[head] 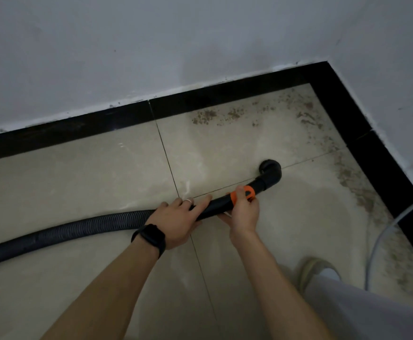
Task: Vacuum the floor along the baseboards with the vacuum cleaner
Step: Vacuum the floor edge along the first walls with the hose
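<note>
A black ribbed vacuum hose (60,233) runs in from the left across the beige tile floor to a black nozzle (270,170) with an orange collar (249,192). The nozzle's round mouth sits on the tile, a short way out from the corner. My left hand (178,220) holds the smooth black tube just behind the collar, index finger stretched along it. My right hand (243,212) grips the tube at the orange collar. Black baseboards (90,126) line both walls and meet at the far-right corner. Brown dirt (227,115) lies along them.
White walls rise behind the baseboards. A thin pale cable (382,236) curves across the floor at the right edge. My shoe (315,268) and light trouser leg (362,312) stand at the lower right. Dirt (362,192) also trails along the right baseboard.
</note>
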Demonstrator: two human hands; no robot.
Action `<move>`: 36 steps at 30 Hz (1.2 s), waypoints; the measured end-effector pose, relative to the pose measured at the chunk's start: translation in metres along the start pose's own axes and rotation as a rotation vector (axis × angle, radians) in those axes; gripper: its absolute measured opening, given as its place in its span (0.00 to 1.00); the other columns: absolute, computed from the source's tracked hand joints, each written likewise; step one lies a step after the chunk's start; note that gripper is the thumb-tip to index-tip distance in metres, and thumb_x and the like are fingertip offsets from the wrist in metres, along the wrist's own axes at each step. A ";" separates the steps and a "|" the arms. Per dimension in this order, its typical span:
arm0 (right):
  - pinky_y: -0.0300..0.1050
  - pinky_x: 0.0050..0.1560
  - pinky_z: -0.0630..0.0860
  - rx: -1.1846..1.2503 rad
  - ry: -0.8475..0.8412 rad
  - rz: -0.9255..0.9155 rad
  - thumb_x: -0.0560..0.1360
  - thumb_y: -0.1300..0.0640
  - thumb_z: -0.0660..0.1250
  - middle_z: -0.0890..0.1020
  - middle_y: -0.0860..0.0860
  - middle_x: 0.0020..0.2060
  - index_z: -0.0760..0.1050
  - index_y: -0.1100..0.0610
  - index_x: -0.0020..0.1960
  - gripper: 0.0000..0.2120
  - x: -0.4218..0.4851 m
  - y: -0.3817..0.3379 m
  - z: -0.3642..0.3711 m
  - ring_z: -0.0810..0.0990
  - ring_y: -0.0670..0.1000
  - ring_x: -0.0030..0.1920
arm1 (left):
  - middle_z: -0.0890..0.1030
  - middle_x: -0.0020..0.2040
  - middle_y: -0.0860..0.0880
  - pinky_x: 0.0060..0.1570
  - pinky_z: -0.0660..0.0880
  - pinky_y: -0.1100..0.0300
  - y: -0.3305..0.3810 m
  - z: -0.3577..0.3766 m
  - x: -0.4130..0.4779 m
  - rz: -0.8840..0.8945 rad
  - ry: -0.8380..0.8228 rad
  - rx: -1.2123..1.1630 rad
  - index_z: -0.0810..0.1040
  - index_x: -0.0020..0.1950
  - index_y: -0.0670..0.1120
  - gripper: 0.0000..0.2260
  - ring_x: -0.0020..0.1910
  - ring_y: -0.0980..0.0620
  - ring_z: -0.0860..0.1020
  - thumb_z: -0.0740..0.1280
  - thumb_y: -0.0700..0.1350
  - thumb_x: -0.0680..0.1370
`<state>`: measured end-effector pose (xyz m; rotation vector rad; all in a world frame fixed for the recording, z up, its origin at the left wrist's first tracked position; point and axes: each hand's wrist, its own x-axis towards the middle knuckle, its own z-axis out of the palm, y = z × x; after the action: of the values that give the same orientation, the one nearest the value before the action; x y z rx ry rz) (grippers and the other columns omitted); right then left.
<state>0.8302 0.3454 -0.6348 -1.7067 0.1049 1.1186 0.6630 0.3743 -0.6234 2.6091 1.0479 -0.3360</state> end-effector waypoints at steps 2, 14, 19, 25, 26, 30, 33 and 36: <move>0.58 0.45 0.85 -0.011 -0.063 0.000 0.84 0.51 0.66 0.81 0.58 0.55 0.73 0.57 0.61 0.12 0.008 -0.019 0.003 0.83 0.60 0.56 | 0.69 0.68 0.45 0.54 0.73 0.47 0.004 -0.007 0.012 -0.037 0.026 0.013 0.37 0.78 0.56 0.29 0.61 0.42 0.71 0.51 0.56 0.84; 0.62 0.54 0.84 -0.117 0.008 0.071 0.83 0.46 0.65 0.79 0.53 0.49 0.69 0.58 0.66 0.19 -0.028 0.028 0.034 0.81 0.51 0.47 | 0.76 0.59 0.48 0.48 0.75 0.52 -0.046 0.012 -0.032 0.031 0.076 0.044 0.30 0.78 0.56 0.31 0.52 0.46 0.77 0.47 0.59 0.82; 0.61 0.53 0.84 0.000 0.105 0.067 0.84 0.48 0.64 0.79 0.52 0.50 0.69 0.57 0.66 0.16 -0.027 0.030 0.001 0.81 0.49 0.47 | 0.80 0.48 0.49 0.36 0.76 0.54 -0.024 0.024 -0.017 0.141 0.116 0.078 0.38 0.80 0.53 0.33 0.42 0.47 0.79 0.50 0.58 0.79; 0.57 0.44 0.85 0.089 0.175 0.016 0.84 0.50 0.64 0.81 0.59 0.56 0.71 0.59 0.65 0.15 0.007 -0.006 -0.041 0.82 0.57 0.54 | 0.71 0.67 0.45 0.56 0.72 0.48 0.027 0.008 0.034 0.197 0.001 0.043 0.31 0.76 0.57 0.30 0.61 0.43 0.72 0.49 0.57 0.84; 0.56 0.43 0.85 0.102 0.150 0.005 0.84 0.51 0.64 0.81 0.59 0.55 0.72 0.58 0.62 0.12 0.012 -0.013 -0.044 0.82 0.58 0.56 | 0.70 0.68 0.45 0.57 0.72 0.47 0.033 0.004 0.041 0.171 -0.006 0.038 0.31 0.76 0.57 0.30 0.63 0.43 0.71 0.50 0.56 0.84; 0.53 0.40 0.83 0.073 0.106 -0.018 0.84 0.52 0.64 0.81 0.56 0.48 0.74 0.54 0.53 0.06 0.029 -0.042 -0.047 0.82 0.56 0.51 | 0.69 0.68 0.45 0.57 0.72 0.46 0.048 -0.004 0.059 0.096 0.037 -0.004 0.32 0.77 0.58 0.29 0.64 0.43 0.70 0.50 0.55 0.84; 0.50 0.37 0.81 0.073 0.153 -0.029 0.84 0.51 0.64 0.81 0.55 0.45 0.74 0.54 0.50 0.07 0.038 -0.057 -0.049 0.82 0.54 0.47 | 0.70 0.68 0.45 0.57 0.72 0.47 0.058 -0.012 0.073 0.096 0.045 -0.040 0.35 0.78 0.58 0.30 0.64 0.43 0.70 0.52 0.55 0.84; 0.50 0.37 0.80 0.072 0.198 -0.043 0.84 0.52 0.64 0.82 0.55 0.43 0.74 0.55 0.48 0.09 0.049 -0.071 -0.058 0.83 0.55 0.48 | 0.70 0.68 0.45 0.56 0.72 0.46 0.070 -0.019 0.093 0.106 0.019 -0.074 0.37 0.78 0.59 0.30 0.63 0.42 0.71 0.54 0.54 0.84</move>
<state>0.9321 0.3525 -0.6187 -1.7437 0.2280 0.9022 0.7794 0.3916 -0.6220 2.5935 0.9058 -0.2438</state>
